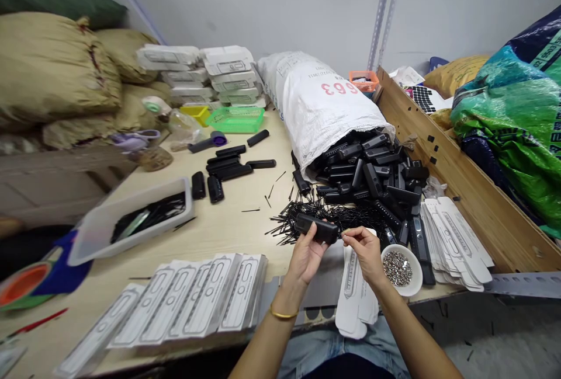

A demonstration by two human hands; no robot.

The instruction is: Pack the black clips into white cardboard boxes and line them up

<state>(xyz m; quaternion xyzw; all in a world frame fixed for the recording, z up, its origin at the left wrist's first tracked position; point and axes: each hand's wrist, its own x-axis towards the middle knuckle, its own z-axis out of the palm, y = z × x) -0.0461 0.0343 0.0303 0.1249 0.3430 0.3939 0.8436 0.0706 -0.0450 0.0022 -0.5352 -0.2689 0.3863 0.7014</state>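
My left hand (305,256) grips a black plastic case (316,228), a long piece with rounded ends, held tilted over the table's front part. At its right end, the fingertips of my right hand (363,246) are pinched together. What they hold is too small to make out. Just beyond the case lies a heap of thin black sticks (287,222). A white bowl of small shiny metal pieces (398,269) stands to the right of my right hand. Flat white printed cartons (350,303) lie partly under that hand.
A white sack (324,93) spills similar black cases (372,177) onto the table. Printed boxes (205,300) stand in a row at front left, near a white tray (135,221). More cartons (456,244) lie right, beside a wooden board (464,180). A green basket (236,119) sits behind.
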